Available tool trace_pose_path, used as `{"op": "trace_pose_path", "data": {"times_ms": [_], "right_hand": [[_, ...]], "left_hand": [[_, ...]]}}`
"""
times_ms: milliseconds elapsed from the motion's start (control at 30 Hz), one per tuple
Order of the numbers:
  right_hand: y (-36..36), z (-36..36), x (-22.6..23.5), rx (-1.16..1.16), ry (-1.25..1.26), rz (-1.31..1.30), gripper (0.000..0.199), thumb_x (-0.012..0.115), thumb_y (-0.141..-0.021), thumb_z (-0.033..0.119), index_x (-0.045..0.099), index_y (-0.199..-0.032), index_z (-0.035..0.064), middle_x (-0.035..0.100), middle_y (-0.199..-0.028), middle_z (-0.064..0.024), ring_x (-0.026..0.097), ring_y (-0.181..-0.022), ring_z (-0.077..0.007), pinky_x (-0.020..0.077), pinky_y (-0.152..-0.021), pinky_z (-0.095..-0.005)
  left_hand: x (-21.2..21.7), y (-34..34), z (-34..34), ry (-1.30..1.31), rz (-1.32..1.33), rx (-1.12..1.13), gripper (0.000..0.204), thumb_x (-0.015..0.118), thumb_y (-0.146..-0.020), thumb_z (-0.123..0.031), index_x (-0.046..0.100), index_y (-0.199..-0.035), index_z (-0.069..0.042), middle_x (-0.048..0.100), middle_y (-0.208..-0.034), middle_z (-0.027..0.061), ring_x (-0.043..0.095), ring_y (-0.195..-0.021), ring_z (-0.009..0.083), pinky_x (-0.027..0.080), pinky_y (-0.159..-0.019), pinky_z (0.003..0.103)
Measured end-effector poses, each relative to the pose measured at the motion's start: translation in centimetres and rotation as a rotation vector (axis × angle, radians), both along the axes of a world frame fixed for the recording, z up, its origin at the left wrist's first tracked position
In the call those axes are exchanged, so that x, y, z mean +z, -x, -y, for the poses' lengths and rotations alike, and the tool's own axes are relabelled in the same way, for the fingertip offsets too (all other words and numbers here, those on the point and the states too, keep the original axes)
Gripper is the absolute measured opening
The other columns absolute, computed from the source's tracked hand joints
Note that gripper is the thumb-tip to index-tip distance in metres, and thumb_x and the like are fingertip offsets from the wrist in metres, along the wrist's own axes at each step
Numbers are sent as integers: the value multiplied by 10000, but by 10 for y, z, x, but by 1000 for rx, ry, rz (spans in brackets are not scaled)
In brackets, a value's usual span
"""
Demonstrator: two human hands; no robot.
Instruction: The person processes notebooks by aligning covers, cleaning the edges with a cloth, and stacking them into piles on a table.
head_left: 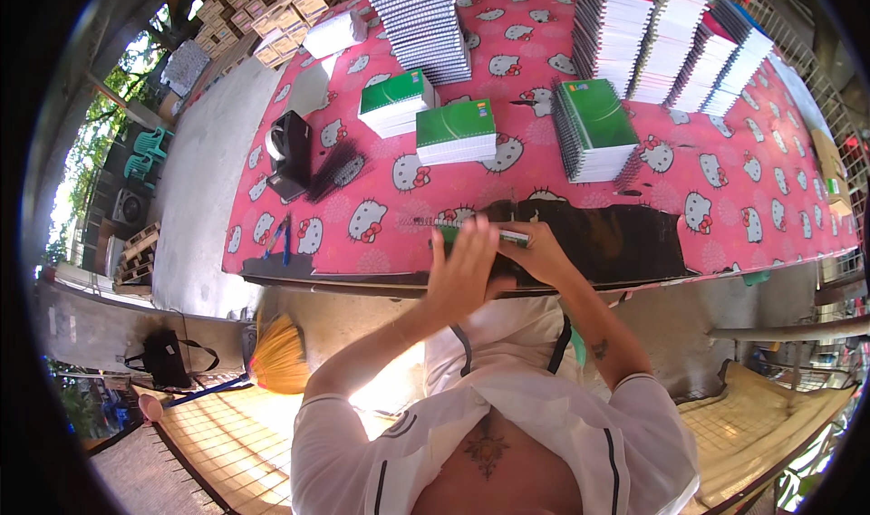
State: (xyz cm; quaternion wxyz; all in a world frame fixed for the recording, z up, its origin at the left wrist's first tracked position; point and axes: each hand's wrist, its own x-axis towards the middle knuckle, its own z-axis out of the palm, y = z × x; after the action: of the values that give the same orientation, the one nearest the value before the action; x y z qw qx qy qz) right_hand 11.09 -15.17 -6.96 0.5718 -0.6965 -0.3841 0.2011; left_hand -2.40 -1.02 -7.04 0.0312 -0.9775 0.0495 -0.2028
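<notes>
Hands meet at the near edge of the pink cartoon-cat tablecloth (725,180), as I see it. My left hand (462,275) lies flat, fingers spread, on a green spiral notebook (480,234); my right hand (542,254) grips its far end. Green notebook stacks (456,131) sit beyond.
</notes>
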Motion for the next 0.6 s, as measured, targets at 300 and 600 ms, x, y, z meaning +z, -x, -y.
{"op": "trace_pose_path", "data": {"times_ms": [300, 600], "right_hand": [[-1, 2, -3, -37, -46, 59, 310, 671, -843, 72, 691, -1144, -1, 737, -943, -166, 725, -811, -228, 539, -733, -325], [1, 0, -7, -5, -50, 14, 319, 683, -839, 56, 674, -1152, -7, 726, -963, -190, 723, -832, -275, 538, -743, -338]], "left_hand": [[15, -27, 1, -24, 22, -47, 825, 503, -922, -582, 389, -1469, 25, 331, -1559, 235, 297, -1459, 383, 112, -1139, 665], [23, -32, 4, 128, 38, -70, 746, 537, -945, -463, 360, -1495, 10, 331, -1571, 210, 274, -1478, 361, 136, -1139, 646]]}}
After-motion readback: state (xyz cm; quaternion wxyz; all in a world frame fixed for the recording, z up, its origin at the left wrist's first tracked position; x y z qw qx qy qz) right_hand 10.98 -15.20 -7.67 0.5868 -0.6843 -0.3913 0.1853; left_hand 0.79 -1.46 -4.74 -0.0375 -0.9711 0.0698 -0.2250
